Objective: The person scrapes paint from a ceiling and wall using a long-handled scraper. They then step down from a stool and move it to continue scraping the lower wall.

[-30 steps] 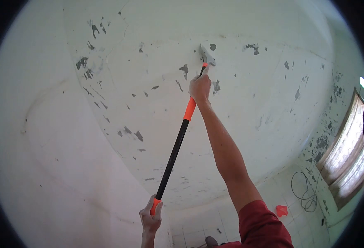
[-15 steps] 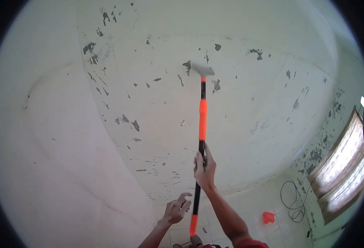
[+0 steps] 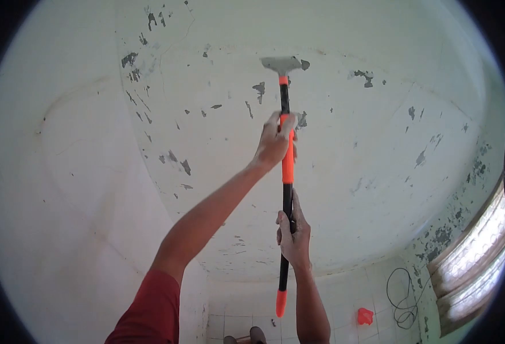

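A long-handled wall scraper (image 3: pixel 287 163) with a black and orange shaft stands nearly upright in front of the wall. Its wide grey blade (image 3: pixel 281 65) is at the wall beside a dark patch of bared plaster; whether it touches is hard to tell. My left hand (image 3: pixel 274 140) is closed around the upper orange grip. Lower down, my right hand (image 3: pixel 295 236) wraps the black part of the shaft, its index finger stretched along it. Below this hand the orange handle end (image 3: pixel 281 304) hangs free.
Grey chips and flaked spots mark the pale wall (image 3: pixel 223 166). On the tiled floor (image 3: pixel 332 292) lie a red object (image 3: pixel 365 316) and a looped dark cable (image 3: pixel 402 298). A curtained window (image 3: pixel 473 258) is at the right. My feet (image 3: pixel 256 334) show at the bottom.
My left hand has come up from below and taken hold of the scraper's upper orange grip. The blade has moved higher on the wall. My right hand keeps its hold on the shaft.
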`<action>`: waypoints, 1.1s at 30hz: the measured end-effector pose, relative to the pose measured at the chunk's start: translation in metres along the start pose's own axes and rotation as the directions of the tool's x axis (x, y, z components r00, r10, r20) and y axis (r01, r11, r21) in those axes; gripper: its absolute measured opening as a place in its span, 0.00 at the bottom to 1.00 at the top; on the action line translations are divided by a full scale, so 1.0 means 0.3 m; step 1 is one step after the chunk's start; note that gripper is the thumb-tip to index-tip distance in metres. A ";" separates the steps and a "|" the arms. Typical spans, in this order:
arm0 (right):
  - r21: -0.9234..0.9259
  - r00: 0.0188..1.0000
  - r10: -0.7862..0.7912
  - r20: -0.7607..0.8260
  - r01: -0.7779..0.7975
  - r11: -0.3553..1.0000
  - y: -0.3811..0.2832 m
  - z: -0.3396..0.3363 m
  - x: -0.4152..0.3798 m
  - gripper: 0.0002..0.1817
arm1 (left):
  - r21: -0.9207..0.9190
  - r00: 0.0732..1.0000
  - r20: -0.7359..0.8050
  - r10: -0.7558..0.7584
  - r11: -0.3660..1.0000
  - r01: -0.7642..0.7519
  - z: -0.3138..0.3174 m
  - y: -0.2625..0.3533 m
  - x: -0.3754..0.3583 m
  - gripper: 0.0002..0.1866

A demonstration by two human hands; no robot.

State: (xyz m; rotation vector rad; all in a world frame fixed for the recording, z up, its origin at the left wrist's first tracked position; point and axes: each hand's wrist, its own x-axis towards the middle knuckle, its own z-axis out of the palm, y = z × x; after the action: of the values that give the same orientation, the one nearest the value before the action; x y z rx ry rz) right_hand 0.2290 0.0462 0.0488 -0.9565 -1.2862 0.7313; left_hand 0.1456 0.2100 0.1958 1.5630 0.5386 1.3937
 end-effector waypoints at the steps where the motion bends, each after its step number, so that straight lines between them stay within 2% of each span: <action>1: 0.004 1.000 -0.002 0.004 0.002 1.000 0.008 -0.017 -0.009 0.33 | 0.005 1.000 -0.003 0.002 1.000 -0.002 -0.001 0.001 0.045 0.22; 3: 0.077 0.988 0.124 0.095 -0.132 0.988 0.057 -0.059 -0.071 0.32 | 0.042 0.986 -0.140 0.093 0.995 -0.088 -0.011 0.002 0.124 0.21; 6: 0.150 0.944 0.248 0.216 -0.283 0.947 0.248 -0.154 -0.222 0.29 | 0.081 0.977 -0.180 0.115 0.991 -0.102 -0.040 0.005 0.181 0.21; 9: 0.163 0.922 0.296 0.250 -0.342 0.926 0.384 -0.203 -0.349 0.30 | 0.116 0.973 -0.216 0.085 0.991 -0.061 -0.042 -0.030 0.194 0.20; 11: 0.210 0.924 0.346 0.164 -0.375 0.903 0.371 -0.212 -0.390 0.32 | 0.129 0.965 -0.255 0.066 0.991 -0.034 -0.038 -0.074 0.204 0.20; 13: 0.222 0.921 0.355 0.159 -0.384 0.896 0.361 -0.207 -0.394 0.34 | 0.212 0.947 -0.308 0.092 0.977 -0.025 -0.024 -0.115 0.211 0.19; 15: 0.199 0.941 0.338 0.026 -0.336 0.921 0.373 -0.196 -0.400 0.36 | 0.215 0.938 -0.333 0.098 0.976 -0.025 -0.012 -0.130 0.220 0.19; 20: 0.090 0.966 0.253 0.056 -0.257 0.962 0.440 -0.204 -0.385 0.34 | 0.239 0.920 -0.366 0.141 0.970 -0.053 -0.015 -0.109 0.227 0.18; 22: 0.053 0.973 0.222 0.071 -0.226 0.973 0.442 -0.194 -0.346 0.33 | 0.303 0.910 -0.374 0.177 0.951 -0.060 -0.025 -0.090 0.252 0.17; 24: 0.008 0.992 0.105 0.064 -0.106 0.994 0.436 -0.172 -0.297 0.31 | 0.339 0.909 -0.372 0.189 0.939 -0.056 -0.043 -0.056 0.296 0.17; 29: -0.041 0.987 0.136 0.085 -0.133 0.990 0.454 -0.141 -0.346 0.30 | 0.380 0.910 -0.340 0.238 0.920 -0.099 -0.053 -0.076 0.250 0.17; 31: -0.032 0.985 0.148 0.084 -0.146 0.989 0.454 -0.147 -0.368 0.30 | 0.376 0.923 -0.367 0.115 0.926 0.034 -0.044 -0.099 0.210 0.17; 33: -0.020 0.983 0.167 0.075 -0.166 0.986 0.446 -0.148 -0.382 0.30 | 0.358 0.926 -0.358 0.116 0.933 0.022 -0.041 -0.095 0.225 0.17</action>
State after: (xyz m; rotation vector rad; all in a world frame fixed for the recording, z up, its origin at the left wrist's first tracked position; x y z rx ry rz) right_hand 0.2628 -0.0027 -0.1227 -1.0651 -1.2894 0.8973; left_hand 0.1587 0.2825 0.2056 1.6000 1.0409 1.7185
